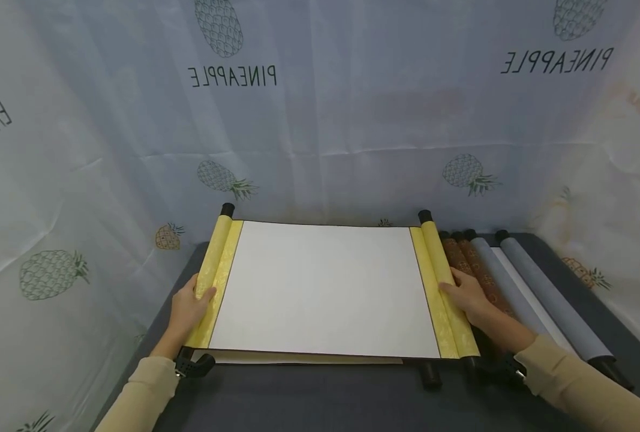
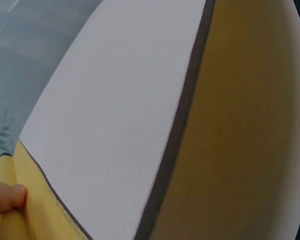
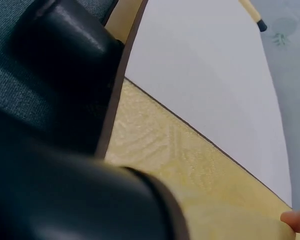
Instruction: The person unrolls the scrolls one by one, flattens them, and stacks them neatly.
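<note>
A blank hanging scroll (image 1: 327, 288) is spread level between my hands, with white paper in the middle and yellow brocade at both rolled ends. My left hand (image 1: 187, 306) grips the left roll (image 1: 214, 252), its thumb on the yellow border. At the other side my right hand (image 1: 468, 294) holds the right roll (image 1: 441, 258). Black knobs cap both rolls. In the left wrist view the thumb (image 2: 9, 196) presses the brocade, and a yellowish underside hangs below the dark edge. Only a fingertip (image 3: 296, 220) of the right hand shows in the right wrist view.
Under the scroll's front edge show a pale strip (image 1: 298, 358) and another black knob (image 1: 430, 377). Right of it lie brown patterned rolls (image 1: 481, 270) and a grey scroll (image 1: 554, 294) on the dark table (image 1: 320, 399). A pineapple-print curtain (image 1: 346, 114) hangs behind.
</note>
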`<state>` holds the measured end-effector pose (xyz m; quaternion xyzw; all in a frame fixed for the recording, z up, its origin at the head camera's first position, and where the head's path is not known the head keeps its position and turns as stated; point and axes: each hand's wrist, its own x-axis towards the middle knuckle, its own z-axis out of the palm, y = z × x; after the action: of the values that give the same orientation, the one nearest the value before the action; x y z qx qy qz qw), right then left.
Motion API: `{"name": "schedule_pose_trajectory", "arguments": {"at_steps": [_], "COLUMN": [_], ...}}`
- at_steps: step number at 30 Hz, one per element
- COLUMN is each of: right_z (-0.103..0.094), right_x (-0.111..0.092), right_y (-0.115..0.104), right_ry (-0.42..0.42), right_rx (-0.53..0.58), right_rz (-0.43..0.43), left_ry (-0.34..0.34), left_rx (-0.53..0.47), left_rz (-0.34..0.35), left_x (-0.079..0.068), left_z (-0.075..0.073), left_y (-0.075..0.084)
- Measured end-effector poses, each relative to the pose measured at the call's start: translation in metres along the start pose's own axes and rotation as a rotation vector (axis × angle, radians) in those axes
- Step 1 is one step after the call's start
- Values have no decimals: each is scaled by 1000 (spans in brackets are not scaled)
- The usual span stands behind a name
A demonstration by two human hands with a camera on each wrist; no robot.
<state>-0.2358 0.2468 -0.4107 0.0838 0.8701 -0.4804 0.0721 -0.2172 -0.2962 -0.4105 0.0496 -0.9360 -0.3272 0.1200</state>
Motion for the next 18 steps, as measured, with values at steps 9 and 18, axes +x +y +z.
{"name": "schedule_pose_trajectory", "arguments": {"at_steps": [9, 18], "right_z": [11, 14], "right_x": [5, 8], "right_y": [4, 6], "right_ry": [22, 19], "right_rx": [27, 121], "right_rz": [8, 126], "left_ry": [-43, -94], "left_rx": [-21, -31], "left_rz": [-53, -77], "left_x": [-2, -3], "left_z": [3, 10], "left_y": [-9, -18]}}
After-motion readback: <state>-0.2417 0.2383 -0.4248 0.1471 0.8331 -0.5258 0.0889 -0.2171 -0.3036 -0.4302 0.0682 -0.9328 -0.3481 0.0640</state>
